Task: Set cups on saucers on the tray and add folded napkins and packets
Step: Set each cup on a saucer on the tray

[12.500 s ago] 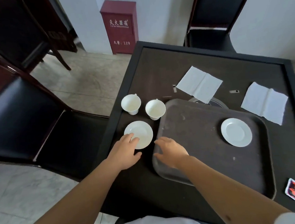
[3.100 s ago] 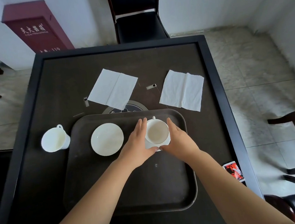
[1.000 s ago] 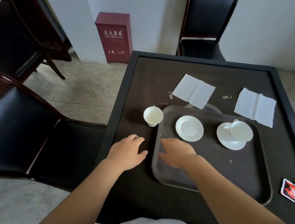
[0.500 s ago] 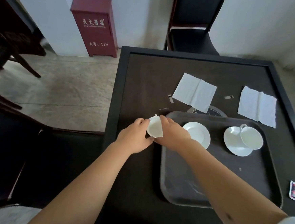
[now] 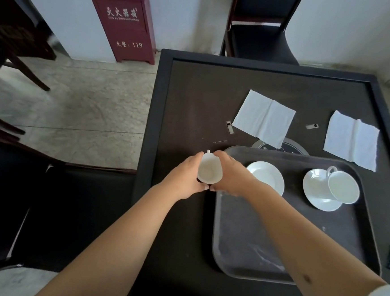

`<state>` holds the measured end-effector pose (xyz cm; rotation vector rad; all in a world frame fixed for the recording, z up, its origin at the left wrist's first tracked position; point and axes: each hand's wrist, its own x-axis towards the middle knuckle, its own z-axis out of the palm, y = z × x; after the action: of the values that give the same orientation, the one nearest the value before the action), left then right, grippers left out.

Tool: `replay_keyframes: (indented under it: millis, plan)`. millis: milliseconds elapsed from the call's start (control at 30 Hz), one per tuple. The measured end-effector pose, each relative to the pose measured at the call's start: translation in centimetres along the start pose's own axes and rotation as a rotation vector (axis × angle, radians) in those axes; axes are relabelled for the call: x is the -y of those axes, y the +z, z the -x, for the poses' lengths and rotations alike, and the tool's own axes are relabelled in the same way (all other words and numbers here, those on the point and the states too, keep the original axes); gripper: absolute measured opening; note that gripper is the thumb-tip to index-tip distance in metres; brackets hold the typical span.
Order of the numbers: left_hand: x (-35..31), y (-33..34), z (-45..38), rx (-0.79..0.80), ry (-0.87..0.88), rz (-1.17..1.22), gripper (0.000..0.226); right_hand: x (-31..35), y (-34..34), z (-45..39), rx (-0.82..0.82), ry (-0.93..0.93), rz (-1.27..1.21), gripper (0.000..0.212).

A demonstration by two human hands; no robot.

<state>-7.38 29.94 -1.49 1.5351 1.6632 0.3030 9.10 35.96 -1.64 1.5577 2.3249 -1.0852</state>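
The left hand [image 5: 185,180] and right hand [image 5: 231,175] are squeezing 1 white cup [image 5: 209,170], at 9 o'clock from the empty saucer [image 5: 267,179].

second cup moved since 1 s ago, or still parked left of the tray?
Yes. The second cup, held between left hand and right hand, sits nearer the tray's near-left corner than before.

hands: we cup the white cup [image 5: 209,169] between left hand [image 5: 184,181] and right hand [image 5: 231,175] | place: by tray [image 5: 248,241] far-left corner | bare saucer [image 5: 267,181] just beside
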Motion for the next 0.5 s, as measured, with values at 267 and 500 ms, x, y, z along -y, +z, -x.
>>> replay_keyframes:
  millis: [267,500]
  plan:
    - [0.4,0.5,0.8,-0.058,-0.037,0.078,0.094,0.0,1.0,1.5,-0.087,0.032,-0.186,0.092]
    - [0.6,1.2,4.0,-0.117,-0.048,0.089,0.097,0.4,1.2,4.3,-0.104,-0.097,-0.2,0.065]
